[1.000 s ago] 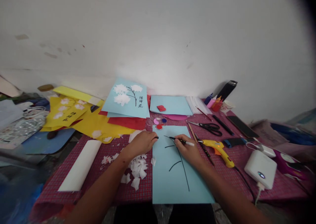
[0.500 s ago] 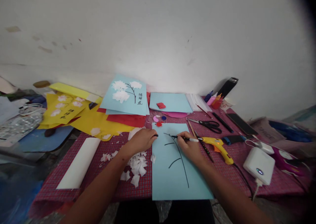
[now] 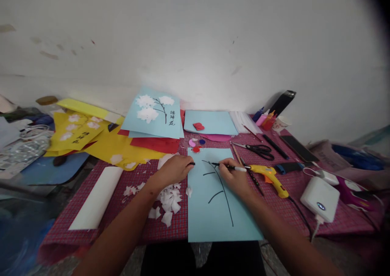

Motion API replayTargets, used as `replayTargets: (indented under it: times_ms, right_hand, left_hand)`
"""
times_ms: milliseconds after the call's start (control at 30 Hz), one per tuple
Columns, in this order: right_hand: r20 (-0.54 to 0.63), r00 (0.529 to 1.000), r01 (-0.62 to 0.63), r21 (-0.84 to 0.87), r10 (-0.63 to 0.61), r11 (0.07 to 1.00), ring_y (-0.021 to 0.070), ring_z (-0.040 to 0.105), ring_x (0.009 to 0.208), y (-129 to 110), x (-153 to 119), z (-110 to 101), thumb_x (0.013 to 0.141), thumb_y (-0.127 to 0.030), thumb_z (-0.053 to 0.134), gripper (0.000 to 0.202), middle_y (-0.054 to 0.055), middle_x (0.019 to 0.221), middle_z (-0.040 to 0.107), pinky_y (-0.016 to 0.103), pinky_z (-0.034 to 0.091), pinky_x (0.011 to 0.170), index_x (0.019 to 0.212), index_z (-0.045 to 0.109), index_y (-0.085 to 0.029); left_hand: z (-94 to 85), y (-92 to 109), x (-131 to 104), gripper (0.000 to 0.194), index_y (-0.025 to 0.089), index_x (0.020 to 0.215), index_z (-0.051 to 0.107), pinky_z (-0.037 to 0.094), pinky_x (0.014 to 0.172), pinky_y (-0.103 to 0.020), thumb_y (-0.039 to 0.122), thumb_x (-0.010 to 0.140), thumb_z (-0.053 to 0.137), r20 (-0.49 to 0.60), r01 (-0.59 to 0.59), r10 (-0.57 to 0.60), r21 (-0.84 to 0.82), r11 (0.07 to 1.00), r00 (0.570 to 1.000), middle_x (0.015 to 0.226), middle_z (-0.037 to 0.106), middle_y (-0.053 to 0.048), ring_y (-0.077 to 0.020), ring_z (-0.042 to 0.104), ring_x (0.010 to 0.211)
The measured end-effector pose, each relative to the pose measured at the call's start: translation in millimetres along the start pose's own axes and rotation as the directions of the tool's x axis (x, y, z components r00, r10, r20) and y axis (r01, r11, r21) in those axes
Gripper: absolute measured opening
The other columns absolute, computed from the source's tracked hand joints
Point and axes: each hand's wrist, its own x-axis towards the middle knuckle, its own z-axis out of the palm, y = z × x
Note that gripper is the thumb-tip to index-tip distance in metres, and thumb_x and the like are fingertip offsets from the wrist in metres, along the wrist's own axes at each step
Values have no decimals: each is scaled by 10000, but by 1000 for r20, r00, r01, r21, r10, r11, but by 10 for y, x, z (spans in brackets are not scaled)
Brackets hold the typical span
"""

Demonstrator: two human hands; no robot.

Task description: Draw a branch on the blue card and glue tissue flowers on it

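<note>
Pen [image 3: 234,168] btwn R fingers [image 3: 224,165]

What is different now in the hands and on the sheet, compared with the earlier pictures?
The right hand and its pen have shifted slightly to the right over the blue sheet. Nothing was taken hold of or let go: the left hand still holds the small black cap. The sheet and glue gun stayed. I cannot tell if the top line grew.

On the table [image 3: 166,233], paper scraps [image 3: 170,201] lie left of the drawing sheet [image 3: 205,217]; scissors [image 3: 254,147] lie right, beyond the glue gun [image 3: 265,171].
</note>
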Motion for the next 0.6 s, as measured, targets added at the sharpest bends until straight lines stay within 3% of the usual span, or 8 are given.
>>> replayTargets:
  times_ms: [167,400,600]
  right_hand:
    - [-57,998,-19,19,20,1000,203,654,713,-38,-14,-84,880,-310,553,150,33,797,706,315,511,664,898,671,-219]
    - [93,994,45,45,-49,998,212,684,863,-39,-18,-98,857,-260,586,183,43,939,740,341,535,793,985,713,-226]
    - [77,997,-35,33,32,999,204,670,807,92,-26,9,865,-316,589,176,35,881,727,329,537,749,964,706,-231]
  left_hand:
    - [13,-11,-4,204,212,958,613,426,765,-325,310,1008,441,0,7,-7,-5,1000,1000,916,708,-45,-219,642,860]
    - [-11,-4,-8,201,213,956,608,426,757,-318,314,1008,442,-4,5,-5,-14,1000,1000,908,704,-39,-215,641,854]
    - [-14,-5,2,198,209,983,614,438,787,-324,311,1003,445,8,18,-18,-38,999,1000,931,701,-49,-218,644,882]
